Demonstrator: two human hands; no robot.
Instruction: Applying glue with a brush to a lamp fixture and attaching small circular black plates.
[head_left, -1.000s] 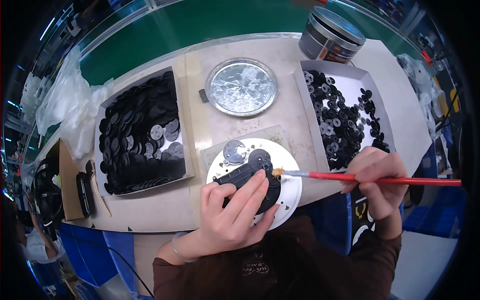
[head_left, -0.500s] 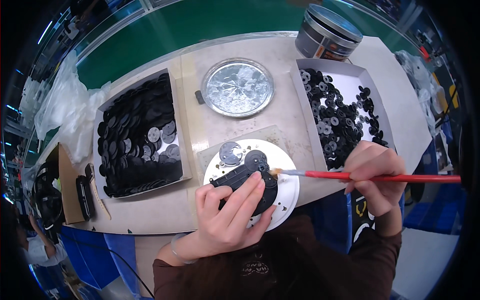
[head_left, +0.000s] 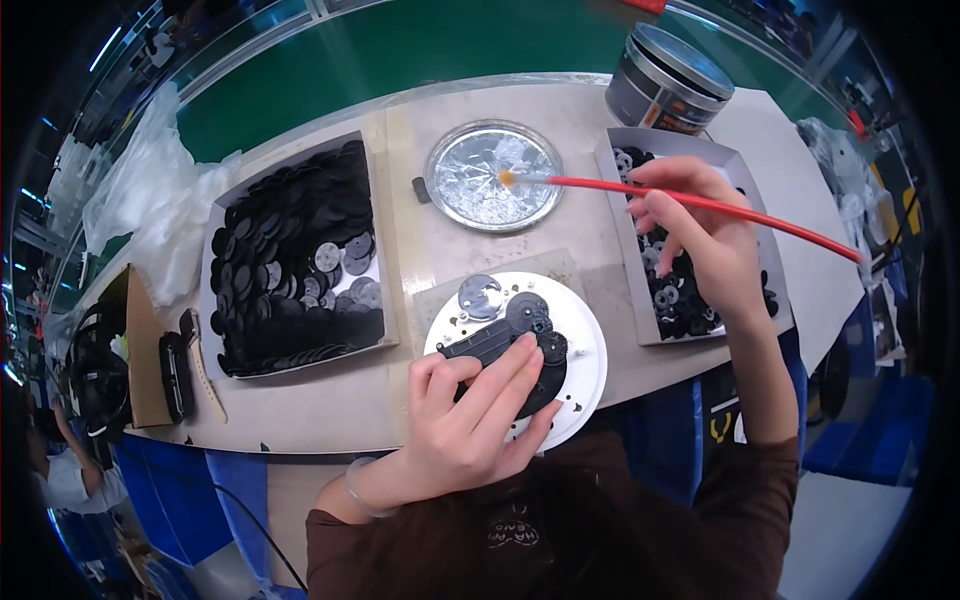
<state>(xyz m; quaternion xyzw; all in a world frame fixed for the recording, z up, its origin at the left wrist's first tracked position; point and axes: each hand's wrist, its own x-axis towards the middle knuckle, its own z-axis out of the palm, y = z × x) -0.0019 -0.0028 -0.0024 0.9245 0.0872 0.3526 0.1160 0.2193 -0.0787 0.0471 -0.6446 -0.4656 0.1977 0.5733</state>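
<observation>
From where I'm stood: L hand [head_left: 465,425] grips the black gear housing [head_left: 475,345], fingertips pressed on top nr the gears, thumb along its R edge. Housing lies on the white round plate [head_left: 590,340] at the near edge of the table [head_left: 412,250], w/ a grey disc [head_left: 480,297] on the plate just beyond it.

R hand [head_left: 710,230] has a red-handled brush [head_left: 790,227] pinched betw. thumb & fingers, other fingers loosely bent, all over the R-hand tray [head_left: 627,260] of small blk & grey gears. Brush's amber tip is at the middle of a round shiny metal lid [head_left: 462,172]; can't tell if touching or just above.

Writing: tin [head_left: 665,85] at the far R corner has a dark printed label w/ light lettering & an orange patch, small & blurry. Brown shirt [head_left: 740,490] has pale lettering inside a stitched-looking outline, chest ht. Yellow mark [head_left: 720,428] shows on something dark below the table's R side.

L-hand tray [head_left: 391,300] is heaped w/ blk & grey discs; wristwatch [head_left: 205,370] lies by a cardboard box [head_left: 150,350], clear plastic bag [head_left: 145,190] behind.
</observation>
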